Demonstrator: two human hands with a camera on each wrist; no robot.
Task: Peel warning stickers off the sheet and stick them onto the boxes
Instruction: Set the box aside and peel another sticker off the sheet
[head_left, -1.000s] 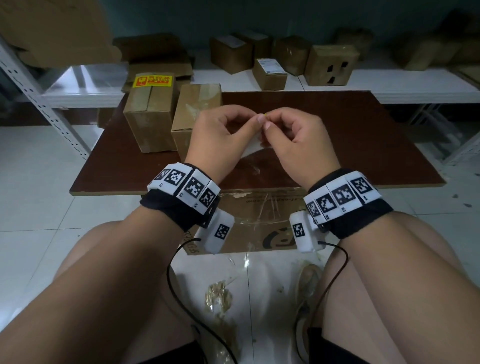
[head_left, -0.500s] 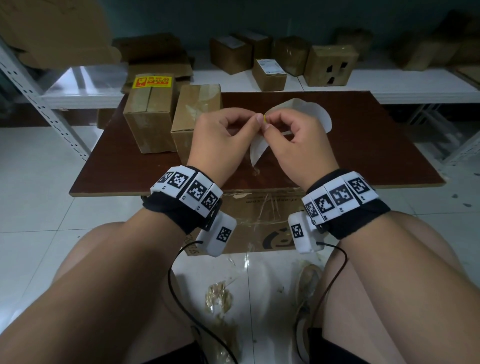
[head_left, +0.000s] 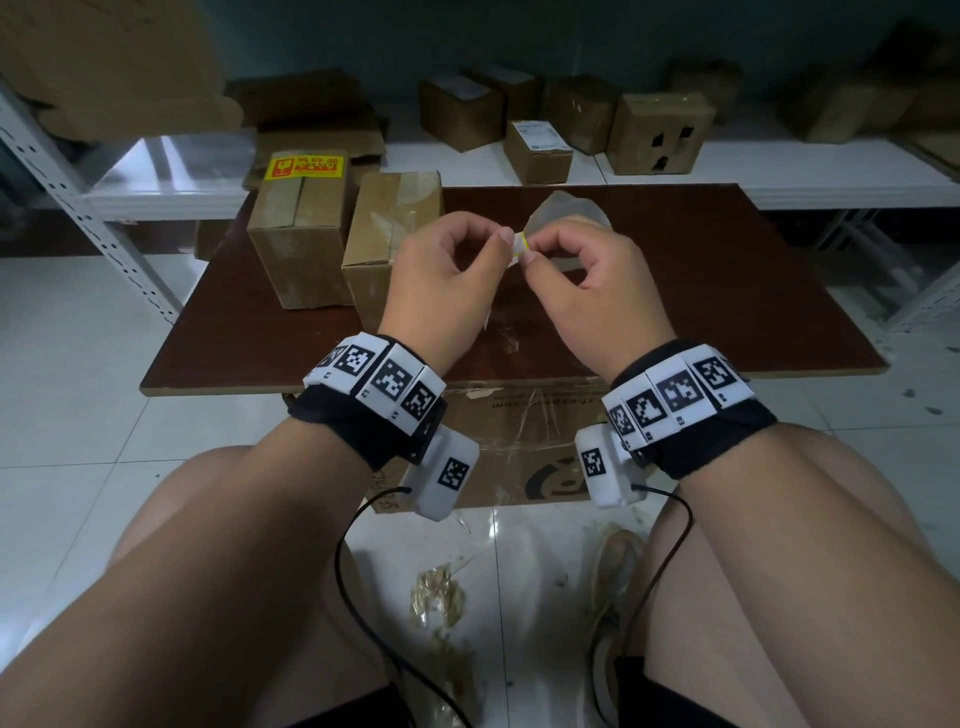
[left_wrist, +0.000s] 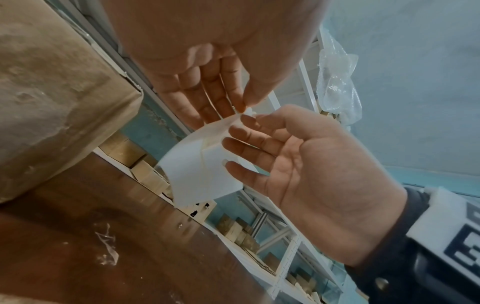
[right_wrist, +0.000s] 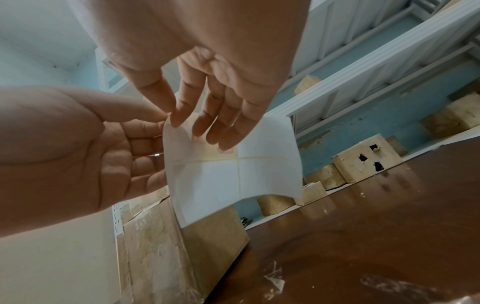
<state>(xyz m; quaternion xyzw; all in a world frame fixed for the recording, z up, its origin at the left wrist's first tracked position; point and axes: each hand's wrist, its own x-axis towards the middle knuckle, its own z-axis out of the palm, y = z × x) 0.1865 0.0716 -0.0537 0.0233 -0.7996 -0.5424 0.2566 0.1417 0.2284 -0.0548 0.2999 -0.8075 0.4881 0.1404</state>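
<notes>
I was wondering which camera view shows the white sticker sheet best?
The right wrist view: the sticker sheet hangs nearly whole, its cut lines visible. The left wrist view shows it curled and partly behind the right hand. The head view shows only scraps of it around both hands.

In front of you is a dark brown desk (head_left: 675, 291). At its far left stand two cardboard boxes side by side: the left box (head_left: 296, 234) carries a yellow warning sticker (head_left: 305, 166) on top, the right box (head_left: 389, 239) is bare. Clear tape scraps (head_left: 506, 338) lie near the desk's middle.
</notes>
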